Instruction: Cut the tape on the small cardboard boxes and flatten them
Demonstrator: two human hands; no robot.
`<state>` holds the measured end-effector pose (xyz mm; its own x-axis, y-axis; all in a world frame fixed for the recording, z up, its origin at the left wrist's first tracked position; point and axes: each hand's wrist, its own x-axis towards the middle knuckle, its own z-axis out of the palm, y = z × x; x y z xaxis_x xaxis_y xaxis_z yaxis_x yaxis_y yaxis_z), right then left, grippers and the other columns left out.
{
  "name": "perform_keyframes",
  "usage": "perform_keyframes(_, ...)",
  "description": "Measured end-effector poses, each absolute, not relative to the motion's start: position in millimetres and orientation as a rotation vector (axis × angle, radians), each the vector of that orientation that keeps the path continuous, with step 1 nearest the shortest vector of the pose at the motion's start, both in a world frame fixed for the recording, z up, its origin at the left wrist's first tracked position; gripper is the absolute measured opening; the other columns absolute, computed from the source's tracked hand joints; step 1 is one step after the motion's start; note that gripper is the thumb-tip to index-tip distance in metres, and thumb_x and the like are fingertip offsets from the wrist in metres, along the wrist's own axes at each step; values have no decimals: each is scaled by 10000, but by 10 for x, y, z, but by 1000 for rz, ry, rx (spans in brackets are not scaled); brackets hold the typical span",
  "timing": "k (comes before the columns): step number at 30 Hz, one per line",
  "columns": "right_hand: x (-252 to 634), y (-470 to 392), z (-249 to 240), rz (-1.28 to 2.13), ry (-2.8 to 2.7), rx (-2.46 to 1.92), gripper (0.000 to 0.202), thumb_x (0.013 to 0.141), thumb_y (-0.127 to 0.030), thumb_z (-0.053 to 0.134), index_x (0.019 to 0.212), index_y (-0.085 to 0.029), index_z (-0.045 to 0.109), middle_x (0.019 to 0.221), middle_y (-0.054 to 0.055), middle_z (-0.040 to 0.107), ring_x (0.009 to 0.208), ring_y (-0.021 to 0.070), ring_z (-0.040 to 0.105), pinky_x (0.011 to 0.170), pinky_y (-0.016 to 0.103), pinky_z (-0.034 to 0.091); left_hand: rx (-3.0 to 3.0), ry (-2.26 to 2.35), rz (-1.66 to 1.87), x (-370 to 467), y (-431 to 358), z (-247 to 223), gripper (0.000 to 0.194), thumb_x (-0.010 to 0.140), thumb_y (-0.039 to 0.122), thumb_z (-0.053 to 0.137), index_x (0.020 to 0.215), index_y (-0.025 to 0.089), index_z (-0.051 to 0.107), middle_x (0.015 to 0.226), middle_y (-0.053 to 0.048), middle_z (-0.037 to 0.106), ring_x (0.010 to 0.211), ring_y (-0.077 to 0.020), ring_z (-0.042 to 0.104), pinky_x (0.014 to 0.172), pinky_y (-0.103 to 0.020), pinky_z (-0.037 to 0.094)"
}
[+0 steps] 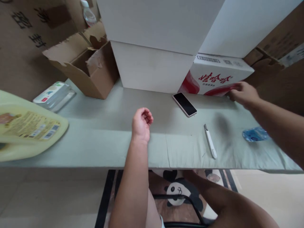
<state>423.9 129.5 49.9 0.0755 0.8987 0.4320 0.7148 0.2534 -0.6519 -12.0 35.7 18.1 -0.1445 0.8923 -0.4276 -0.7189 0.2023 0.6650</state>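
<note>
My left hand (142,124) is raised above the middle of the table, palm turned up, fingers loosely curled with a hollow between them and nothing inside. At the far right, my right hand (244,94) is at the lower right corner of a white and red drink carton (213,77). Its thumb and forefinger close around that corner, and the other fingertips are partly hidden. A smartphone (185,104) with a dark screen lies in front of the carton. Closer to the table's front edge is a white utility knife (210,142).
A crumpled blue-labelled plastic bottle (255,134) lies under my right forearm. Large white boxes (152,66) stand at the back. To the left are an open cardboard box (95,76), a tissue pack (54,95) and a big yellow jug (30,126). The cloth-covered table (95,152) ends near me.
</note>
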Motion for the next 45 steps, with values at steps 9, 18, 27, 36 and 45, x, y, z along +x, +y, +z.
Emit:
perform_keyframes(9, 1234, 1256, 620, 454, -2236, -1455, 388, 822, -205, 511, 1186, -175, 642, 953, 79, 719, 834, 205, 657, 820, 356, 509, 108, 893, 1549, -312, 249, 197, 181, 736, 319, 543, 628, 174, 542, 552, 39, 479, 468, -66, 448, 491, -182, 342)
perform_keyframes(18, -968, 1531, 713, 496, -2472, -927, 388, 886, -150, 508, 1262, -182, 597, 1625, 48, 299, 1516, 242, 273, 1154, 360, 398, -62, 713, 1787, -664, 263, 254, 263, 791, 311, 451, 566, 177, 480, 547, 28, 376, 460, -78, 379, 496, -229, 305)
perform_keyframes(27, -660, 1589, 447, 459, -2306, -1006, 298, 855, -139, 505, 1117, -155, 646, 1290, 112, 649, 1163, 226, 622, 1045, 365, 475, -30, 888, 1970, -874, 258, 207, 232, 792, 370, 421, 629, 204, 424, 584, 41, 322, 496, -94, 371, 538, -244, 299)
perform_keyframes(36, 1567, -75, 199, 505, -1448, -1111, 207, 859, -391, 652, 764, -217, 594, 844, 30, 694, 756, 158, 633, 662, 290, 479, 222, 1186, 2161, -820, 237, 150, 208, 872, 373, 397, 851, 231, 549, 998, -45, 632, 1033, -170, 599, 879, -302, 436)
perform_keyframes(45, 2420, -946, -129, 162, -1320, -1516, 188, 832, -414, 670, 870, -230, 677, 1290, 102, 584, 1049, 243, 636, 970, 508, 500, 1331, 782, 1509, 16, 202, -14, 736, 922, 750, 206, 810, 232, 715, 900, -89, 732, 1157, -249, 629, 1096, -418, 408)
